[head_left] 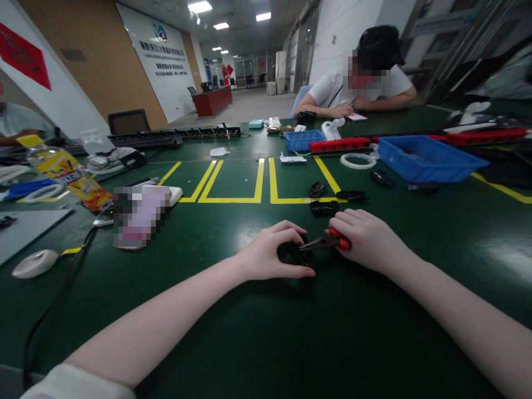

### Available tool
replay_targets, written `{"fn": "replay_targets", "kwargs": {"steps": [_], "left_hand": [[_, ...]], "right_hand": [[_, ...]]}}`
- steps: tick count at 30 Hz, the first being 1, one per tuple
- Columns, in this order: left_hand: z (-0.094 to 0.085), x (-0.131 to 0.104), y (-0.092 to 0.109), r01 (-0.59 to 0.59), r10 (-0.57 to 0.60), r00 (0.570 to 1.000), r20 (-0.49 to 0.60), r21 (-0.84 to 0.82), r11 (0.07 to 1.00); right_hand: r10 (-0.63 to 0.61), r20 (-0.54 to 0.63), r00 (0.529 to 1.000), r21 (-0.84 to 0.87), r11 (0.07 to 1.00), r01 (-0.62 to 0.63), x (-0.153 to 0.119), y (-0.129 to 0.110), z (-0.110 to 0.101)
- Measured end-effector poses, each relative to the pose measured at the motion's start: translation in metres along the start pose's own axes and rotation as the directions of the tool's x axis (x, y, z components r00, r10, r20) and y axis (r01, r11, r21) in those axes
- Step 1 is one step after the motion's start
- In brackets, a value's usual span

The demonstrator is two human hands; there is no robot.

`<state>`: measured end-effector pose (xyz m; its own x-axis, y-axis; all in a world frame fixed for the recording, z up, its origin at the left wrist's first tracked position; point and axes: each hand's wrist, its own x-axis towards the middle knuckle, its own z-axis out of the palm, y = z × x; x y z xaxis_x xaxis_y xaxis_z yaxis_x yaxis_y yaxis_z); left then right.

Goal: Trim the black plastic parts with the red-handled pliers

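Observation:
Low over the dark green table, my left hand curls thumb and fingers around a small black part. Its exact kind is hard to make out against the dark surface. My right hand is closed on red-handled pliers, whose metal jaws point left and reach the black part. Just beyond my right hand lie several black plastic pieces, among them a ribbed one, a rounded one and a flat one.
Blue bins and a red rail stand at the back right. A white ring lies near them. On the left are a phone, a drink bottle and a mouse. Across the table sits another person.

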<state>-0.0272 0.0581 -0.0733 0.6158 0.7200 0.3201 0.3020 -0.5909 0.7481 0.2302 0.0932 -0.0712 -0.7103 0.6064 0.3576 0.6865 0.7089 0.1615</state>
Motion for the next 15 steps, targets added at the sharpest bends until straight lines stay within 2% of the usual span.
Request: {"fn": "replay_targets", "kwargs": {"steps": [6,15], "left_hand": [[-0.0011,-0.001,0.0003,0.004,-0.007,0.997,-0.075,-0.036,0.999],[0.0007,-0.0016,-0.0019,-0.017,0.018,0.998,-0.063,0.016,1.0]], "right_hand": [[0.033,-0.031,0.999,-0.015,0.999,-0.033,-0.0031,0.0067,0.0004],[0.079,-0.021,0.997,0.065,0.995,-0.078,-0.0032,-0.0006,0.0022]]}}
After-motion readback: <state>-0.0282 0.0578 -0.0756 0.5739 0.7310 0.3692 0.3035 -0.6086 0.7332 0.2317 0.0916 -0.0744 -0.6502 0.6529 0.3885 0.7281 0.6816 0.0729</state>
